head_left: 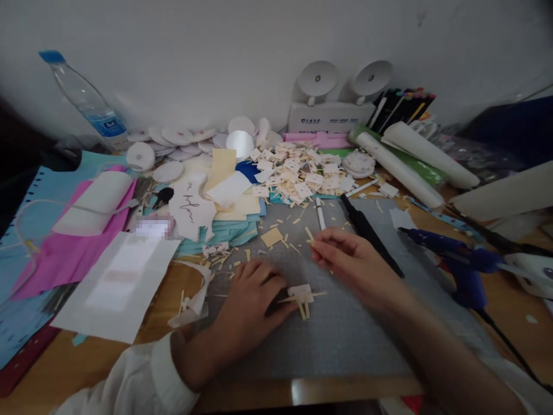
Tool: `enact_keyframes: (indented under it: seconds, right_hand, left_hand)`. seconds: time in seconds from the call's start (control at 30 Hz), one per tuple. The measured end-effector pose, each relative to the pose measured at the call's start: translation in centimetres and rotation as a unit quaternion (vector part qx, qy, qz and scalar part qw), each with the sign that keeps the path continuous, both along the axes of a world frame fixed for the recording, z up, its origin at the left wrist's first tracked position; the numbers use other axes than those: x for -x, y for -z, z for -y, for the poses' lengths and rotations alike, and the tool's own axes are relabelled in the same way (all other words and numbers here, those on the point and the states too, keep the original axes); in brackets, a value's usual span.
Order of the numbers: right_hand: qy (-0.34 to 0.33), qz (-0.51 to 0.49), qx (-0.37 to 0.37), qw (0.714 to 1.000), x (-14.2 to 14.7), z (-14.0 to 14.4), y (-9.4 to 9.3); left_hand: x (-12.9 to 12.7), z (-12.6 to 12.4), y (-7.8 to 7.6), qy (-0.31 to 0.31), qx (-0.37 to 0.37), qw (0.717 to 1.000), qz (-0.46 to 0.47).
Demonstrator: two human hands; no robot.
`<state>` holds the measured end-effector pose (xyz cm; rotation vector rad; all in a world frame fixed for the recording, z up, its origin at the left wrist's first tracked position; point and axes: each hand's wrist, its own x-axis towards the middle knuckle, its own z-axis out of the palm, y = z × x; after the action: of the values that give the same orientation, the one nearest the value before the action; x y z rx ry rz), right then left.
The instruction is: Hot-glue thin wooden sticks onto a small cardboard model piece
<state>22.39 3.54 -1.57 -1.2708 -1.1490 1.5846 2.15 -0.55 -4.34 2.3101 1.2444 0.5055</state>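
Note:
My right hand [354, 259] pinches a small pale yellow paper strip [309, 232] between thumb and fingertips, above the grey cutting mat [345, 346]. Lying on the mat is a small paper figure [299, 293] with a white body and thin yellow strips as arms and legs. My left hand [253, 294] rests on the mat with its fingers bent and apart from the thumb. Its thumb tip reaches the figure's left side. A square yellow paper piece [272, 237] and several loose strips lie beyond my hands. Behind them is a heap of small white-and-yellow paper pieces [298, 173].
A white pen [320, 214] and a black pen-like tool [371, 233] lie on the mat. To the right sits a blue glue gun [462, 259] with its cable. Coloured paper sheets [233, 230] are stacked left of the heap. A water bottle [86, 98] leans at back left.

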Motion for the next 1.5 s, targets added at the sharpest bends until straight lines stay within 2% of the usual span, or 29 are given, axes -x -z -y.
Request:
enact_keyframes:
  seconds: [0.13, 0.23, 0.33, 0.43, 0.5, 0.57, 0.7, 0.8, 0.93, 1.27, 1.5]
  right_hand:
    - [-0.024, 0.036, -0.036, 0.998, 0.1, 0.4, -0.2]
    - [-0.024, 0.035, -0.038, 0.998, 0.0, 0.5, -0.3]
    - [-0.011, 0.01, -0.014, 1.0, 0.0, 0.7, -0.6]
    - [-0.016, -0.007, 0.011, 1.0, 0.0, 0.8, -1.0]
    - [-0.048, -0.006, 0.019, 0.999, -0.1, 0.9, -1.1]
    - [-0.092, 0.004, 0.022, 0.996, -0.1, 1.1, -1.1]
    - [-0.156, 0.04, 0.021, 0.987, 0.2, 1.2, -0.9]
    - [-0.175, 0.054, 0.026, 0.983, 0.6, 1.3, -0.8]
    - [-0.196, 0.069, 0.027, 0.978, 0.8, 1.3, -0.6]
    - [-0.197, 0.113, -0.011, 0.974, 0.6, 1.6, -0.2]
    - [-0.199, 0.145, -0.042, 0.968, 0.9, 1.8, 0.1]
  left_hand:
    - [-0.1, 0.0, -0.1, -0.004, 0.042, 0.996, 0.074]
    - [0.0, 0.3, -0.4, -0.04, 0.137, 0.974, 0.178]
    - [0.3, 0.2, -1.0, -0.072, 0.262, 0.911, 0.311]
    - [0.8, -0.1, -1.6, -0.078, 0.352, 0.843, 0.399]
    - [1.1, -0.3, -1.8, -0.083, 0.378, 0.815, 0.432]
    - [1.2, -0.4, -1.7, -0.084, 0.387, 0.8, 0.452]
    - [1.3, -0.4, -1.3, -0.077, 0.405, 0.786, 0.46]
    - [1.3, -0.3, -1.3, -0.07, 0.42, 0.777, 0.464]
    - [1.2, -0.3, -1.6, -0.062, 0.427, 0.779, 0.454]
    - [0.9, -0.5, -2.1, -0.075, 0.426, 0.786, 0.443]
    - [1.0, -0.4, -1.9, -0.068, 0.413, 0.788, 0.452]
